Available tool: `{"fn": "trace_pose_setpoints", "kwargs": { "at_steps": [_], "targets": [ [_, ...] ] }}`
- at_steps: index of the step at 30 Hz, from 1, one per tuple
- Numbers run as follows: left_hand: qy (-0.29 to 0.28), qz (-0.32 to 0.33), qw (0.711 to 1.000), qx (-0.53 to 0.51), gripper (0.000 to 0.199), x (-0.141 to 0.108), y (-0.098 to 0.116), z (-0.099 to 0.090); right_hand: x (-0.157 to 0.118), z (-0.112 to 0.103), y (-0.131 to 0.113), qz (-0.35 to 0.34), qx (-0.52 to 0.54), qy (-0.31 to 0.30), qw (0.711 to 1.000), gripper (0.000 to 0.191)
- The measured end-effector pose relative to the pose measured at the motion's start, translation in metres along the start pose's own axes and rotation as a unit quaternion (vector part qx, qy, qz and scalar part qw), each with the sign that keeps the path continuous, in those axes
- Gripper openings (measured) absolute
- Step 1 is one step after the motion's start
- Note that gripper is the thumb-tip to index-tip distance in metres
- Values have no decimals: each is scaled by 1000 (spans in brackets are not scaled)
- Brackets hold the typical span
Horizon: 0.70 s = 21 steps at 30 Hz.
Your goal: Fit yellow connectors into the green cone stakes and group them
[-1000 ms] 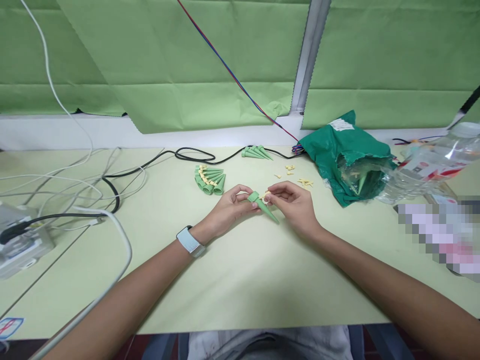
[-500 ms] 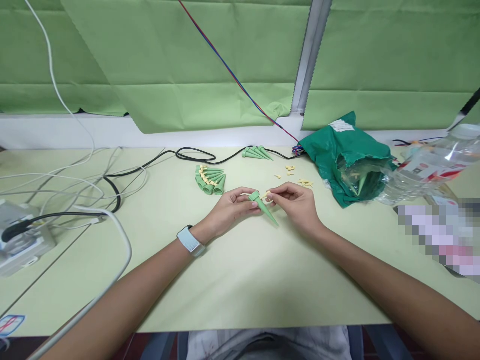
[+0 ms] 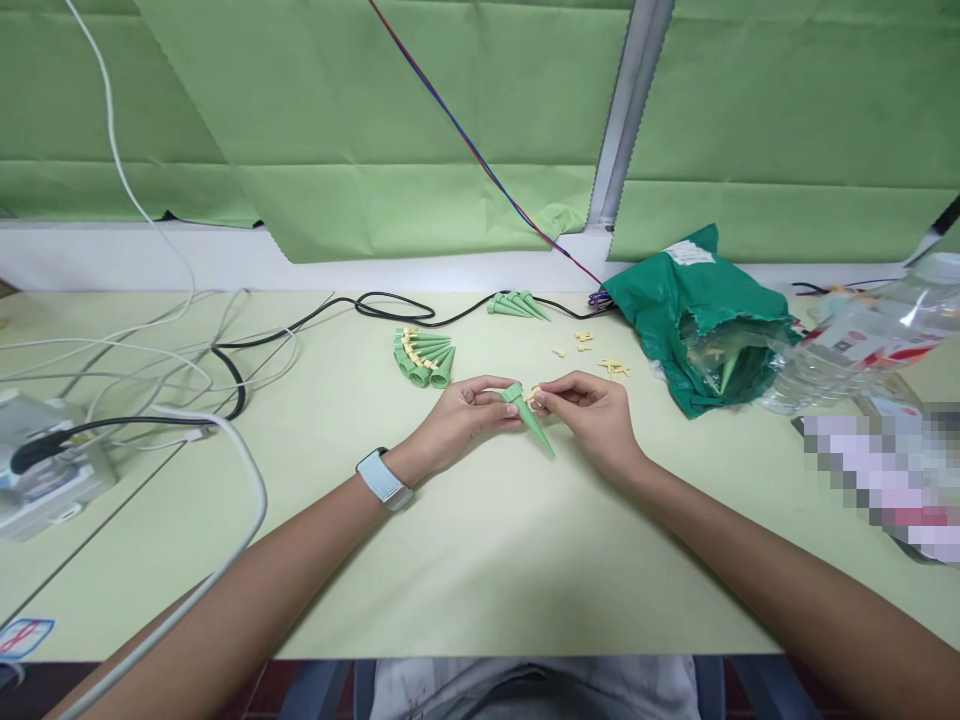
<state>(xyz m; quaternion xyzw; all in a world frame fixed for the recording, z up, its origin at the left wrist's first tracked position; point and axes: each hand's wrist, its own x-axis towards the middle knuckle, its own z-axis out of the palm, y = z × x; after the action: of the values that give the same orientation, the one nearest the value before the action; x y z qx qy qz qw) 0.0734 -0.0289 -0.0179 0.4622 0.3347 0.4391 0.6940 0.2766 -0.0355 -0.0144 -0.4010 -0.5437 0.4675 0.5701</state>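
Barely shifted since the earlier frame: left hand [image 3: 465, 415] still grips a green paper cone [image 3: 529, 420] above the counter [image 3: 480, 580], right hand [image 3: 589, 415] pinching a tiny yellow piece [image 3: 534, 396] half hidden by its fingers; torn green bag [image 3: 701, 310] far right holds another cone [image 3: 727, 372]

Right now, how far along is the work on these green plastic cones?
Done: the fanned green cones carry yellow pieces. In hand: the left hand holds a green cone while the right hand pinches a yellow piece at it. Still left: bare green cones, loose yellow pieces.
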Motion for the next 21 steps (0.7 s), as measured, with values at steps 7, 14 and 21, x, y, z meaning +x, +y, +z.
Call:
{"fn": "trace_pose_setpoints", "kwargs": {
  "at_steps": [7,14,21],
  "targets": [
    [-2,-5,1000,-4,41,0,1,2,-3,3,5,11,2,20,1000,26],
    [8,-13,1000,-3,40,-2,3,5,-6,4,6,-2,-6,19,1000,20],
    [32,-2,999,-10,41,-2,-1,4,-7,7,9,-2,-5,31,999,22]
  ]
}}
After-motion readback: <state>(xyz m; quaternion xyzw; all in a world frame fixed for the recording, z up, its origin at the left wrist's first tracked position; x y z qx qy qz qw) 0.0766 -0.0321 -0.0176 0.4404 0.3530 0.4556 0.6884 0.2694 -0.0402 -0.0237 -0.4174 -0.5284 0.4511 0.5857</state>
